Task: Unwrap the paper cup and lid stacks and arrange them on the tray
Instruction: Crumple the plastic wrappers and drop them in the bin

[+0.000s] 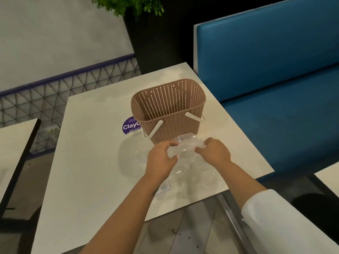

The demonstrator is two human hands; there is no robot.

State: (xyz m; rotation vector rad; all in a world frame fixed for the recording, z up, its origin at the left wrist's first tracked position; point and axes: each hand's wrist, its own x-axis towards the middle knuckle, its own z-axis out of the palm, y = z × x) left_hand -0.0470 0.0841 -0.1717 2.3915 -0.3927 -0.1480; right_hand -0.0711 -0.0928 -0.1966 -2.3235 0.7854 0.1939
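Observation:
A clear plastic wrapper (185, 153) lies crumpled on the white table (88, 162), just in front of a brown perforated basket (168, 109) with two white handles. My left hand (161, 158) grips the wrapper's left side with curled fingers. Gripping the right side is my right hand (214, 151). The wrapper is stretched between the two hands. More clear plastic trails toward the table's near edge. No cups or lids show; the basket looks empty inside.
A purple round sticker (129, 126) is on the table left of the basket. A blue bench seat (275, 88) stands to the right, a dark planter (156, 39) behind. Another table (12, 143) sits at the left.

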